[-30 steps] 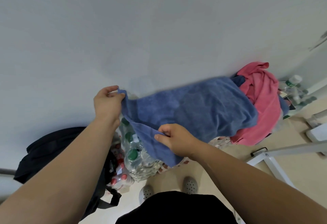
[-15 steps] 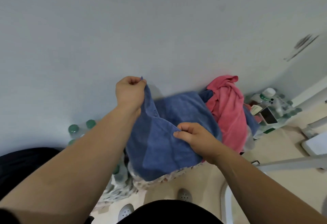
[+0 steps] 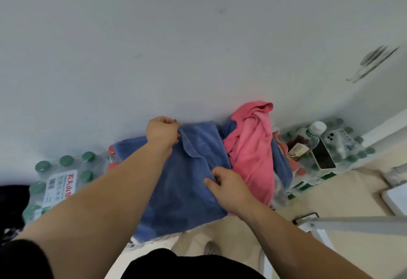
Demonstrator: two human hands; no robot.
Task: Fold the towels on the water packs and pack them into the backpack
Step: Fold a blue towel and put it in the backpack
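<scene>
A blue towel lies folded over on a stack of water packs against the wall. My left hand pinches its far corner by the wall. My right hand grips its near right edge. A crumpled pink towel is heaped just to the right, with more blue cloth under it. A water pack with green caps shows at the left. The black backpack is only a dark sliver at the left edge.
Further bottles, a brown-labelled one and a white-capped one, stand on packs at the right. A white metal frame crosses the beige floor at the lower right. A grey wall rises right behind the packs.
Both hands have brought the blue towel down from the air onto the packs, with one half laid over the other. My view has shifted right and the backpack has slid almost out of frame.
</scene>
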